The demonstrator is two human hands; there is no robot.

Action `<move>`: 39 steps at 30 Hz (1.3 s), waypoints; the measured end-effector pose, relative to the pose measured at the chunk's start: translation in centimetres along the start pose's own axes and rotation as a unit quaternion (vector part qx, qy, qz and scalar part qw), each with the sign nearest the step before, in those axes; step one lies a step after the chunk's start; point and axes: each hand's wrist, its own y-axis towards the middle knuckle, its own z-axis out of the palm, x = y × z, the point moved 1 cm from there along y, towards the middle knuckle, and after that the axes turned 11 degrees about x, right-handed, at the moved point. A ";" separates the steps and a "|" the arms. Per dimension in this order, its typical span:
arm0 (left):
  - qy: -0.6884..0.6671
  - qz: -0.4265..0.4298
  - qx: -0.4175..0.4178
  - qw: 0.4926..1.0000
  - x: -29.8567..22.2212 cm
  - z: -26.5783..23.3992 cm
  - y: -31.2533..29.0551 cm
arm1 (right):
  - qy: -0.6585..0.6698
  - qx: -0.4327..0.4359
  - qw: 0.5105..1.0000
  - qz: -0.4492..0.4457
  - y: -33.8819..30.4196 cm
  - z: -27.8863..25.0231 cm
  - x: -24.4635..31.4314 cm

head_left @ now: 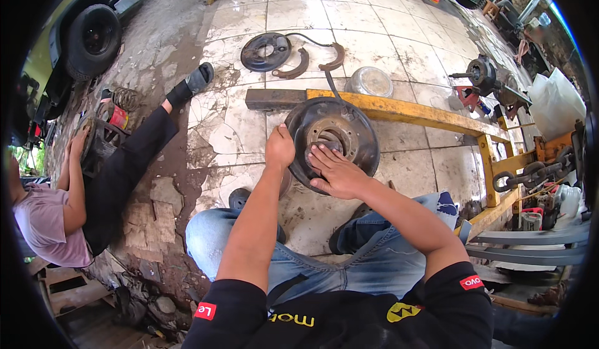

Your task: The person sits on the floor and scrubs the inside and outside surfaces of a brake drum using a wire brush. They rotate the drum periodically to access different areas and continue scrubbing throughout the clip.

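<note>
A round black brake backing plate with a bare-metal, bolt-holed centre is propped up in front of my knees, against a yellow metal frame. My left hand is closed on its left rim. Flat against the centre of the plate lies my right hand, fingers stretched out. Something dark shows at its fingertips, but I cannot make out what it is. Beyond the frame, a second backing plate rests on the tiles, with two curved brake shoes and a round metal drum nearby.
At the left a person sits with one leg stretched toward me, hands on a dark part beside a coil spring. A vehicle wheel stands behind. A heavy chain hangs at the right, near a hub assembly.
</note>
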 end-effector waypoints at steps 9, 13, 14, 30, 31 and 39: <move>0.011 0.002 -0.021 1.000 0.1 0.1 -0.2 | -0.035 0.074 0.997 -0.003 -3.3 0.0 -0.2; -0.007 -0.003 -0.002 1.000 -0.2 0.1 -0.3 | -0.022 0.016 1.000 0.002 -1.4 0.0 0.3; -0.008 0.000 0.005 1.000 -0.3 0.0 -0.2 | -0.012 0.009 1.000 0.003 -0.6 -0.1 0.4; -0.009 0.005 0.001 1.000 0.0 0.2 0.2 | 0.018 0.000 1.000 -0.002 0.5 -0.2 -0.3; -0.010 0.009 0.001 1.000 -0.1 0.4 0.4 | 0.035 -0.015 0.999 0.005 1.1 -0.2 -0.6; 0.005 -0.010 -0.009 1.000 0.7 -0.1 0.0 | -0.048 0.054 0.997 -0.030 -2.1 0.8 0.5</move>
